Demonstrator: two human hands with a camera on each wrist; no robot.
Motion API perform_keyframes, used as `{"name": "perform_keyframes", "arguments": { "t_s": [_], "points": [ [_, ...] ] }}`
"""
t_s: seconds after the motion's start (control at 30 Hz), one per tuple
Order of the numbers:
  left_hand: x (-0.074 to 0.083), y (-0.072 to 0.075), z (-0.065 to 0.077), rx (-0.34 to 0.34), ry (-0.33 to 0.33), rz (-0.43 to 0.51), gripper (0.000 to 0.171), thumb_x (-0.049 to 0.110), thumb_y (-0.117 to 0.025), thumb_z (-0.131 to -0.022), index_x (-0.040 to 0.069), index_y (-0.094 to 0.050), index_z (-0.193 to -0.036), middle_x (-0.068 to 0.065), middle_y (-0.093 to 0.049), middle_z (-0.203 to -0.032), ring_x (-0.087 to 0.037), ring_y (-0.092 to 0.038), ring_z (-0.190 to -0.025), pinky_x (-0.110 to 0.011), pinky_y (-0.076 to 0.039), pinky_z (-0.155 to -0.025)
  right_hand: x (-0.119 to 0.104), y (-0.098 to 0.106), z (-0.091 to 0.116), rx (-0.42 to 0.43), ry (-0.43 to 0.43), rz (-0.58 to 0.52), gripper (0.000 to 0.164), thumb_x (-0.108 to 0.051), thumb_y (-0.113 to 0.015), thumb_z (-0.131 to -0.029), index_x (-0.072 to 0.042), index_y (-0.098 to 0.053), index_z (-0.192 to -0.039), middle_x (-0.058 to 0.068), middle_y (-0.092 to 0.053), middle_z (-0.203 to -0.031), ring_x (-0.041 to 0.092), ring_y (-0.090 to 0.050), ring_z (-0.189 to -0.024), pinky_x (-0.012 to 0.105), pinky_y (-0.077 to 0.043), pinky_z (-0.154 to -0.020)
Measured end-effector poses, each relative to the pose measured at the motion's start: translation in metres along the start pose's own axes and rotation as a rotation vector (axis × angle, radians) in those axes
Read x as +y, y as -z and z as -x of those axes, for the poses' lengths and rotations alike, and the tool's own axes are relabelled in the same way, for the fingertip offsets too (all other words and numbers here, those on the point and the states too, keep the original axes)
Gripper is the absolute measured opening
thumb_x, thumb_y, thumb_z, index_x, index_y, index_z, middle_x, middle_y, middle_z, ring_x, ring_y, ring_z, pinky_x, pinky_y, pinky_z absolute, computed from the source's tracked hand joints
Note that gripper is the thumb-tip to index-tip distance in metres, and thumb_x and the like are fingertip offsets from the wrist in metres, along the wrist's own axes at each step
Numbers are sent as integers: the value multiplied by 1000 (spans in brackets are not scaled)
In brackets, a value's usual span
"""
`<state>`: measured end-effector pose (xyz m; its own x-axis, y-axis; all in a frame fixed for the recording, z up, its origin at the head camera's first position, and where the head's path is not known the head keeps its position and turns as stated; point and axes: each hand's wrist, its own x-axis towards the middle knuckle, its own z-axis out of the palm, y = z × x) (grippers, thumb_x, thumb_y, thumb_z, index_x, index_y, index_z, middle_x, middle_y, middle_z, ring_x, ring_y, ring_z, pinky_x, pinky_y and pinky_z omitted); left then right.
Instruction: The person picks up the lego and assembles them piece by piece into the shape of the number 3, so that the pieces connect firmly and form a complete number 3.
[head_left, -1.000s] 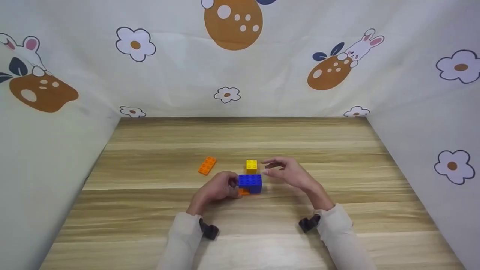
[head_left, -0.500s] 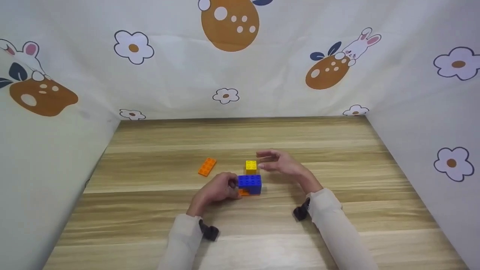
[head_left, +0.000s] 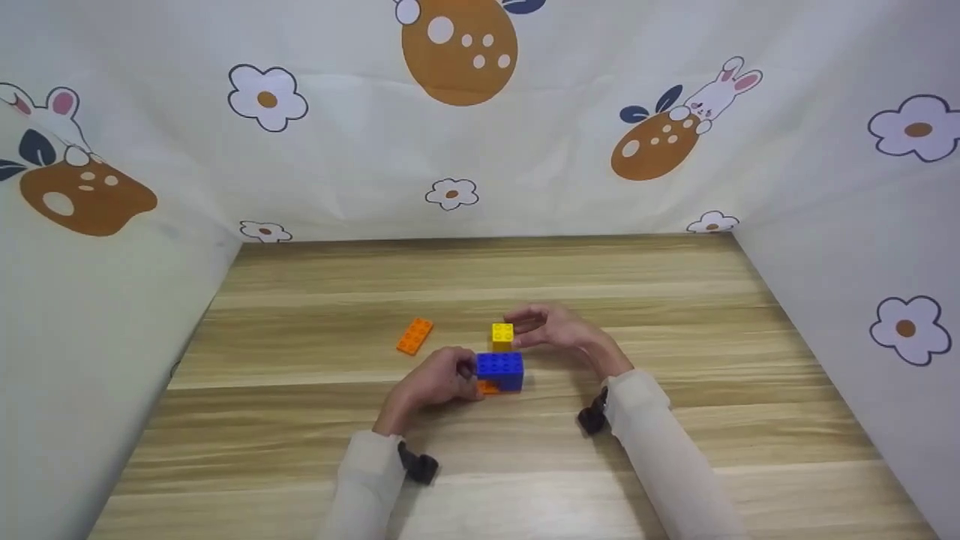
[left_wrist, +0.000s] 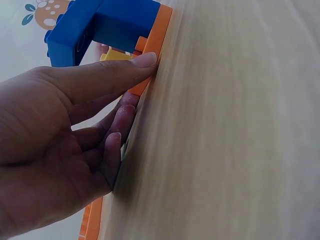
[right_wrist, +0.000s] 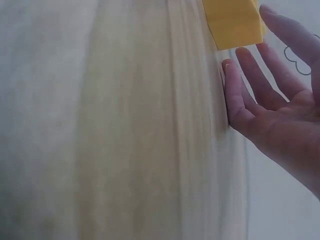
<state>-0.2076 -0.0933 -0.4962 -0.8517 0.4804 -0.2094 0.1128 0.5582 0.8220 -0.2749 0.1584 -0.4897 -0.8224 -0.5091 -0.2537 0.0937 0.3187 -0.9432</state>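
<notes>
Just left of the middle of the table, my left hand point(head_left: 437, 377) pinches the end of an orange building plate point(left_wrist: 160, 30), thumb on the near side. On that plate stand blue bricks point(head_left: 499, 364); the upper one juts out toward the hand over a gap. Behind them stands a yellow building brick point(head_left: 502, 334) with studs on top, its lower front hidden by the blue bricks in the head view. My right hand point(head_left: 556, 328) is around the yellow brick's right side. Its fingers are loosely bent, and the thumb tip is at the brick's edge in the right wrist view point(right_wrist: 272, 95).
A second orange plate point(head_left: 415, 336) lies loose on the wood-grain table point(head_left: 300, 435), left of the yellow brick and beyond my left hand. Pale patterned cloth point(head_left: 352, 150) encloses the table at the back and both sides.
My right hand has moved left, from beside the yellow brick right up to it. The left hand keeps its grip on the orange plate, and the bricks stay in place.
</notes>
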Motion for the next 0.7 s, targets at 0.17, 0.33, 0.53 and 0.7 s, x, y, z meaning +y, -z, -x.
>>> {"name": "perform_keyframes", "arguments": {
  "t_s": [0.17,0.33,0.53,0.7],
  "points": [
    [0,-1,0,-8,9,5,22,6,-79,-82,7,-69,-102,-2,-64,-89,-16,-56,-78,-28,-47,-71,-2,-4,0,46,-25,43,51,-5,-79,-84,-6,-63,-133,14,-64,-136,28,-63,-122,37,-54,-99],
    [-1,-1,1,-6,18,2,22,7,-79,-82,7,-69,-102,-2,-64,-89,-17,-56,-79,-29,-47,-72,-5,-9,0,75,-41,102,46,-7,-80,-84,-10,-67,-128,12,-68,-128,26,-66,-116,37,-54,-98],
    [-1,-1,2,1,2,-7,20,7,-79,-82,7,-68,-99,-2,-63,-88,-16,-55,-78,-28,-46,-70,-10,-9,3,106,-34,74,44,-5,-77,-85,-8,-67,-128,15,-69,-125,23,-67,-113,34,-55,-96],
    [-1,-1,0,-3,-3,-8,20,6,-79,-82,7,-68,-99,-1,-63,-87,-15,-56,-78,-27,-46,-70,-18,-6,13,114,-8,69,45,-9,-78,-86,-7,-66,-130,16,-69,-124,19,-68,-106,31,-57,-89]
  ]
}}
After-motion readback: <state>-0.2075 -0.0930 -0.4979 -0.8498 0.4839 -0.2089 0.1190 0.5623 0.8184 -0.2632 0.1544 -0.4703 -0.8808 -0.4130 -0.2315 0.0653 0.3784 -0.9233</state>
